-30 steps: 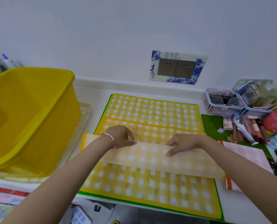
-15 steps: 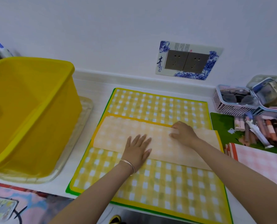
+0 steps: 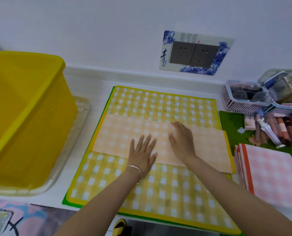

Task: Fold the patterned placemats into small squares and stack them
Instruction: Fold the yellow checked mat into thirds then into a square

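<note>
A yellow bin (image 3: 22,116) fills the far left, standing in a clear tray (image 3: 81,116) on the white tabletop (image 3: 90,82). Right of it a yellow checked flat mat (image 3: 159,188) lies spread out, with a green edge (image 3: 65,200) showing under its near left corner. Across the middle of it lies the folded mat (image 3: 118,133), a long band with its pale underside up and a yellow border at its right end.

The left hand (image 3: 141,154), a bracelet (image 3: 135,171) on its wrist, lies palm down with fingers straight and spread, pressing the band's near edge. Just beside it the right hand (image 3: 182,140) also lies flat on the band, fingers straight and close together, reaching toward the far edge. The two hands do not touch.

On the wall above is a blue-patterned socket plate (image 3: 196,53). At the far right a white basket (image 3: 240,99) stands by the wall, loose tubes (image 3: 269,130) lie on a green mat (image 3: 232,123), and nearer the camera pink mats (image 3: 271,171) sit folded in a stack, just beside the flat mat.
</note>
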Demonstrator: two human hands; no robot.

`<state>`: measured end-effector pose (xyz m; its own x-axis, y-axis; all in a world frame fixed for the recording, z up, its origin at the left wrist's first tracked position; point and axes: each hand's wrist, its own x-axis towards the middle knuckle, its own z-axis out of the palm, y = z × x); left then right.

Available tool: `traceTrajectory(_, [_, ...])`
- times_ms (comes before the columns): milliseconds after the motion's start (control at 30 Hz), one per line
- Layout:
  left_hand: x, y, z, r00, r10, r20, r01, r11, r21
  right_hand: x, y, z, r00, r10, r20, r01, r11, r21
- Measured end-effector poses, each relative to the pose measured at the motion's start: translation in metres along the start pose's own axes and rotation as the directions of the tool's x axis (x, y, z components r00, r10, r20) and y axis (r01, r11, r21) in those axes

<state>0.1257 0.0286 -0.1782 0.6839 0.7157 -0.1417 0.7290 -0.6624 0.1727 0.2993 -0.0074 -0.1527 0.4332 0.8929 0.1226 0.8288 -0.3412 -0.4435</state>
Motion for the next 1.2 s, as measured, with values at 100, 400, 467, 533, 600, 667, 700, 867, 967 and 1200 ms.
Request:
traceTrajectory(100, [0.001,-0.003,0.004,0.998,0.013,-0.058,-0.013,1.0,-0.001,-0.017,-0.022,0.02,0.999,0.011,0.052,-0.01,1.0,-0.018])
traceTrajectory(400, [0.001,-0.004,0.01,0.996,-0.017,-0.093,0.015,1.0,-0.024,-0.033,-0.005,0.04,0.993,-0.007,0.117,0.03,0.982,-0.189])
traceTrajectory(467, [0.0,-0.003,0.009,0.996,-0.006,-0.085,0.004,1.0,-0.023,-0.036,0.008,0.031,0.995,0.007,0.103,0.015,0.978,-0.207])
traceTrajectory(533, [0.0,-0.004,0.008,0.995,0.008,-0.097,-0.009,1.0,-0.007,-0.039,0.026,0.019,0.993,0.03,0.111,-0.003,0.972,-0.234])
traceTrajectory(600, [-0.001,-0.004,0.007,0.999,0.003,-0.055,-0.003,1.0,-0.001,-0.043,0.047,0.007,0.989,0.052,0.135,-0.016,0.966,-0.257])
traceTrajectory(667, [-0.001,-0.004,0.006,0.998,0.002,-0.059,-0.003,1.0,-0.015,-0.048,0.068,-0.006,0.987,0.091,0.13,-0.053,0.962,-0.268])
traceTrajectory(700, [-0.001,-0.003,0.006,0.998,0.002,-0.059,-0.003,1.0,-0.011,-0.05,0.078,-0.012,0.987,0.113,0.118,-0.077,0.959,-0.272])
traceTrajectory(867, [-0.003,-0.003,0.006,0.997,-0.068,-0.037,0.068,0.998,0.009,-0.058,0.113,-0.032,0.983,0.16,0.094,-0.124,0.944,-0.305])
traceTrajectory(967, [-0.003,-0.001,0.005,0.996,-0.088,-0.025,0.088,0.996,0.017,-0.056,0.11,-0.035,0.971,0.215,0.1,-0.177,0.938,-0.298])
traceTrajectory(1200, [-0.003,0.001,0.004,0.994,-0.102,-0.028,0.103,0.995,0.012,-0.028,0.005,0.009,0.997,0.05,0.058,-0.048,0.998,-0.042])
